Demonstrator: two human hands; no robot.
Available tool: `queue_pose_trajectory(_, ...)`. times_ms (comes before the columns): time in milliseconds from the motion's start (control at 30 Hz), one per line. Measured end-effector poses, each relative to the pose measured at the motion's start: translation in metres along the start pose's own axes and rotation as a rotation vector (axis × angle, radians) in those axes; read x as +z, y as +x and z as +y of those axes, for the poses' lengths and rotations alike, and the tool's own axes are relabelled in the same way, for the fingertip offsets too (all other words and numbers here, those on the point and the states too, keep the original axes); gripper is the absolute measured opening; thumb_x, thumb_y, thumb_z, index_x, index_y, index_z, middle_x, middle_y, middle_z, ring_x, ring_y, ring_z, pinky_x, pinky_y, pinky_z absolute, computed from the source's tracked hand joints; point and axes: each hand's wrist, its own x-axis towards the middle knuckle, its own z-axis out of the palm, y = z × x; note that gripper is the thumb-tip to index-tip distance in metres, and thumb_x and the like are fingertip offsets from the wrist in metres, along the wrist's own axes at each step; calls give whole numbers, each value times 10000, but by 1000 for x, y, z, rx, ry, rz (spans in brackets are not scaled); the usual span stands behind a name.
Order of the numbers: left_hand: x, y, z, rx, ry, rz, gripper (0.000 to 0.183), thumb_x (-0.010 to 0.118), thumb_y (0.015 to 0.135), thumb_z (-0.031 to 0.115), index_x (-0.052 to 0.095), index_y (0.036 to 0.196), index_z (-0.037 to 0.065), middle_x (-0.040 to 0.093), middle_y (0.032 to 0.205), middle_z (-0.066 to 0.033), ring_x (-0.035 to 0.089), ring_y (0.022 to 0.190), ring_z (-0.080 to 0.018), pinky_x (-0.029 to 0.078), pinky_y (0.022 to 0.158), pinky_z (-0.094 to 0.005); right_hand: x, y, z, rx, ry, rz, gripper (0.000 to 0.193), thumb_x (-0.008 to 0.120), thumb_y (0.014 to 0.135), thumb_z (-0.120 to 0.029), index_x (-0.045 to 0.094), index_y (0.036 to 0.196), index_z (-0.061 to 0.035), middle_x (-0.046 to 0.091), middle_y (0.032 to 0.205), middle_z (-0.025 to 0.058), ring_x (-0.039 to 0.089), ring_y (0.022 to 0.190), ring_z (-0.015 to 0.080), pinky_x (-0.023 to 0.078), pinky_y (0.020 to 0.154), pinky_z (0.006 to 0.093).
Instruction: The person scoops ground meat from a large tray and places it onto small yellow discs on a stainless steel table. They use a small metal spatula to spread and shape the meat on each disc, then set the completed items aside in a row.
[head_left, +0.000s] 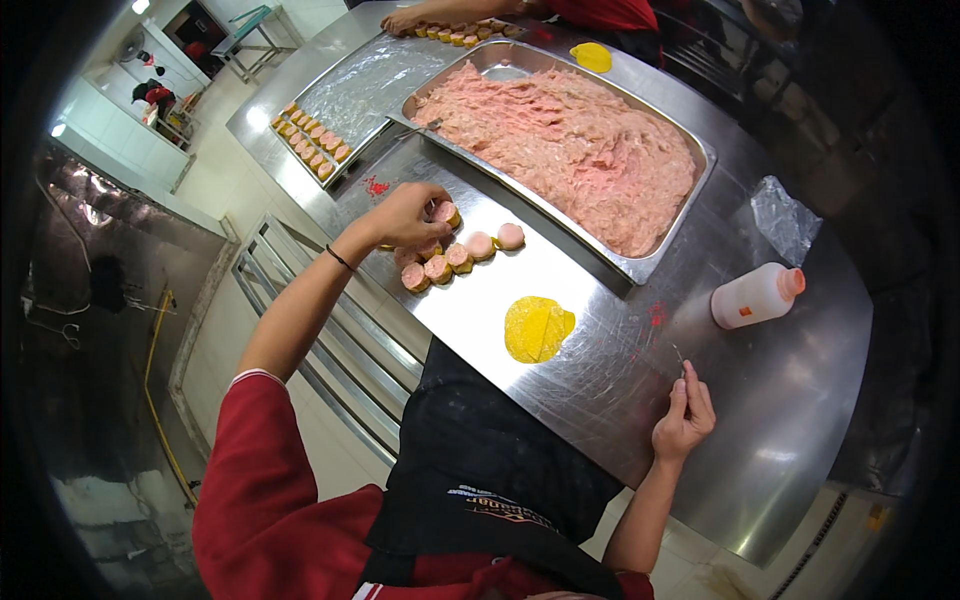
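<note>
My left hand (405, 215) closes on a filled dumpling (446, 213), setting it by the row of dumplings (455, 258) on the worktop (600, 380), while my right hand (685, 418) pinches a thin spatula (679, 357), ready, I reckon, for the yellow wrappers (537, 328).

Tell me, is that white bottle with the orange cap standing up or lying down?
Lying down. The white bottle rests on its side on the steel table, its orange cap pointing sideways toward the table's right edge.
</note>
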Motion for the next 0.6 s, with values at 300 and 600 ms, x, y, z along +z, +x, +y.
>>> queue_pose_trajectory(300,-4,6,14,44,137,-242,564,776,801,208,685,1314,-9,748,1085,-235,728,978,-372,585,904,-447,-7,10,-2,138,791,27,258,707,997,-135,570,788,-67,455,668,-23,361,569,82,337,583,288)
queue_pose_trajectory(600,-34,-11,60,122,44,-16,642,798,875,299,638,1424,6,779,1115,-205,748,982,-367,570,915,-433,-114,78,-170,-584,1479,-352,463,733,988,-323,405,720,-134,290,587,-47,246,472,79,487,914,445)
